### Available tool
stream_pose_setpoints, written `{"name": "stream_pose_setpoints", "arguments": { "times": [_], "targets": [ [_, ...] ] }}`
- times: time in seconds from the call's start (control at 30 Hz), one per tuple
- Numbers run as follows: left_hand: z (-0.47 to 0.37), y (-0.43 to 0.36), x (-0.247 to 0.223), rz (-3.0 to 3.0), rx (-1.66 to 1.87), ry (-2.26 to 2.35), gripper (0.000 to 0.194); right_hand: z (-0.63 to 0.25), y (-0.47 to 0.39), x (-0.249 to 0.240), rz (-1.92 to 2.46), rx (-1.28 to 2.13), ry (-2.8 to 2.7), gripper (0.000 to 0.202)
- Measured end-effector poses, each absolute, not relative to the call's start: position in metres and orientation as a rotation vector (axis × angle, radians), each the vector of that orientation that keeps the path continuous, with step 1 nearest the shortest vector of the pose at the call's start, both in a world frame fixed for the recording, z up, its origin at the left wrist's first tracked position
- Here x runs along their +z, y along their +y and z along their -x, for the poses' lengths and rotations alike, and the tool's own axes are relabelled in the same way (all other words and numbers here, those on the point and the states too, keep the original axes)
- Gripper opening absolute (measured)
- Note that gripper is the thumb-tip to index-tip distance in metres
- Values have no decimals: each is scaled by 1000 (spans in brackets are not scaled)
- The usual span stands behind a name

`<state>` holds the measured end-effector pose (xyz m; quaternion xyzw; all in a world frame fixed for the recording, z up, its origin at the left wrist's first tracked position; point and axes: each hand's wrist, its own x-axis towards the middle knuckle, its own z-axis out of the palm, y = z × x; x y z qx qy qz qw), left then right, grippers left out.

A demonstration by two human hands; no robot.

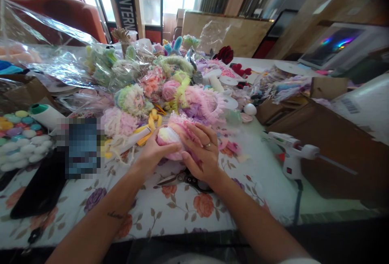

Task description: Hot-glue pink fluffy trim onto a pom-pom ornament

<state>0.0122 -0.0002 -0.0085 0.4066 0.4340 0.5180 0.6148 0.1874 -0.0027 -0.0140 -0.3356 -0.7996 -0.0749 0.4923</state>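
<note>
A soft, rounded ball of pink and cream yarn [169,135] is held between both hands above the table. My left hand [152,150] grips its left side, the thumb lying across the front. The fingers of my right hand [204,150] wrap over its right side and a pink ruffled strip at the top; one finger wears a ring. Both hands are closed on the ball, which partly hides behind my right hand. Right beneath it, scissors with black handles [192,179] lie on the flowered tablecloth [152,211].
A white glue gun [291,154] rests by a cardboard box [340,146] on the right. Fluffy yarn pieces [133,100] and clear plastic wrap heap up at the back. On the left are a pixelated phone-like area [82,146], a dark flat object [39,191] and bagged pompoms [27,142].
</note>
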Motion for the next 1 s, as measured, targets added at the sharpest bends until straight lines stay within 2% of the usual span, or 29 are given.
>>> {"name": "stream_pose_setpoints", "arguments": {
  "times": [0.2, 0.7, 1.0],
  "targets": [
    [-13, -2, -7, -913, 1205, 990, 71, -185, -3, -13, 849, -182, -1954, 39],
    [-10, -1, -8, -1163, 1262, 1152, 91, -186, -3, -14, 890, -220, -1966, 39],
    [-11, -2, -5, -1360, 1322, 1260, 80, -187, -1, -15, 840, -225, -1936, 36]
  ]
}}
